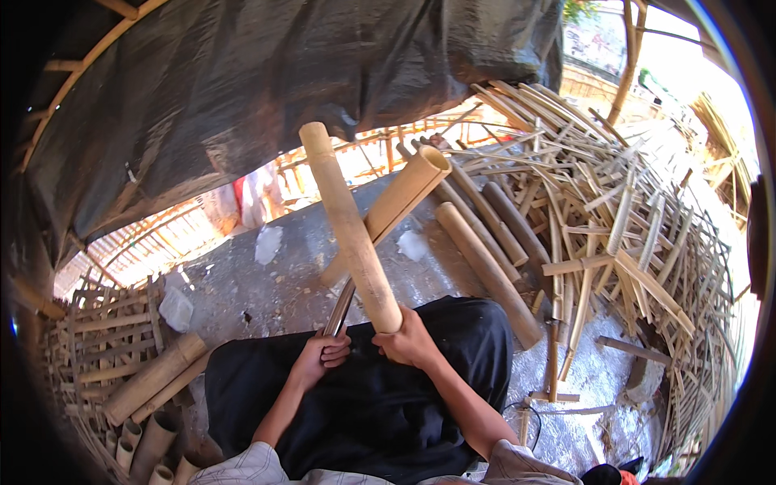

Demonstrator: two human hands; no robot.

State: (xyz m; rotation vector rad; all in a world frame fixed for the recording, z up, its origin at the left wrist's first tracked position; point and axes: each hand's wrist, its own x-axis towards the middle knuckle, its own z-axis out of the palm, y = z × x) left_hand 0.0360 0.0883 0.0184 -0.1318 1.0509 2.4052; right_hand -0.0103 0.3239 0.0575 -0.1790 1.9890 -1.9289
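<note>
My right hand [406, 341] is wrapped round the near end of a bamboo pole [349, 230], which slants up and away to the left. In my left hand [322, 356], the fingers are closed on a narrow, dark knife [345, 305] with a shiny edge, pointing away from me toward the pole. Its tip is hidden by the bamboo. Beyond the pole, a hollow bamboo piece [411, 191] with a long split down its side crosses it at an angle. Whether the two pieces touch cannot be made out. A black cloth [356, 404] covers my lap.
Uncut bamboo poles [487, 271] lie right of my knees, beside a large heap of split bamboo strips [614, 218]. Bamboo tubes [158, 376] and a woven bamboo basket [85, 343] stand at left. A dark tarp [283, 89] hangs ahead over a bamboo fence.
</note>
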